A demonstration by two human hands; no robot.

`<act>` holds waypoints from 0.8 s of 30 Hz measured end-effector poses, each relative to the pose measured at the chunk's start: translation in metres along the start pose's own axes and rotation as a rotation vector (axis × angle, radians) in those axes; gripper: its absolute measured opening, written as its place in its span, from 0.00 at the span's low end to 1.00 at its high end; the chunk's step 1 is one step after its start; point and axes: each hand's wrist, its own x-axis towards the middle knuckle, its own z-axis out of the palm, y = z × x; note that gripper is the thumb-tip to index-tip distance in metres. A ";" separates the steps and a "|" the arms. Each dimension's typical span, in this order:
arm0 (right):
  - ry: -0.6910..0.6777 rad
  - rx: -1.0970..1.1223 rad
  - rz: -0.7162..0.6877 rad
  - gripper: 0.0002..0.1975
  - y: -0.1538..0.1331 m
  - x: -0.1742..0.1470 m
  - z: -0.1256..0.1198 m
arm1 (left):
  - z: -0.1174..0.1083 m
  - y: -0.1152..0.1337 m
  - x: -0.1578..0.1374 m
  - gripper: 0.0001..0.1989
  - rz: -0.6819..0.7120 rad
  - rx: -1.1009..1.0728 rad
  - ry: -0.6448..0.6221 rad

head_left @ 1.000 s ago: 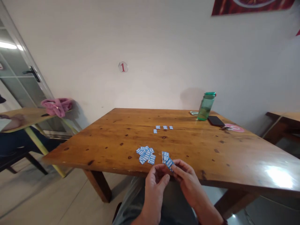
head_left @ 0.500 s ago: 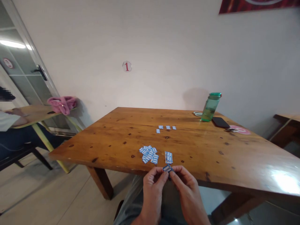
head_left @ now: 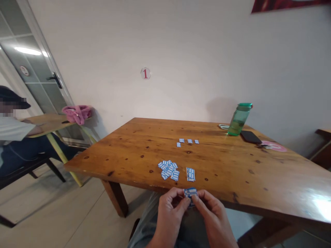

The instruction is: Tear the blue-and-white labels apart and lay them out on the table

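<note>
Between both hands, just off the table's front edge, is a small blue-and-white printed card (head_left: 190, 193); whether it is one piece or several I cannot tell. My left hand (head_left: 172, 210) pinches its left side, thumb in front. My right hand (head_left: 210, 210) pinches the right side the same way. Just beyond, on the table, lies a neat block of similar cards (head_left: 190, 174). To its left a loose pile of cards (head_left: 168, 169) overlaps at odd angles. Farther back, several small pieces with blue stripes (head_left: 189, 141) lie apart from each other.
The wooden table (head_left: 144, 137) meets a white wall. Back right stand a green bottle (head_left: 240, 120), a black phone-like slab (head_left: 250, 137) and a pink round item (head_left: 275, 146) with keys. At left a person (head_left: 12, 127) sits by another table holding a pink cloth bag (head_left: 77, 114).
The held card has turned flatter and shows more of its printed face. My view has swung slightly left, bringing more of the seated person in. The cards on the table have not moved.
</note>
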 end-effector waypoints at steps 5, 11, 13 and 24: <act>0.018 0.027 -0.007 0.09 0.005 -0.002 0.005 | -0.004 0.002 -0.001 0.07 0.060 0.061 0.046; -0.020 0.126 0.021 0.07 0.008 -0.002 0.007 | -0.007 -0.007 -0.001 0.08 0.028 0.047 0.057; -0.029 0.165 0.044 0.07 0.009 -0.003 0.007 | -0.008 -0.011 0.000 0.09 0.031 0.031 0.054; 0.043 0.276 0.077 0.07 0.011 -0.004 0.011 | -0.009 0.000 -0.003 0.12 -0.088 -0.011 0.011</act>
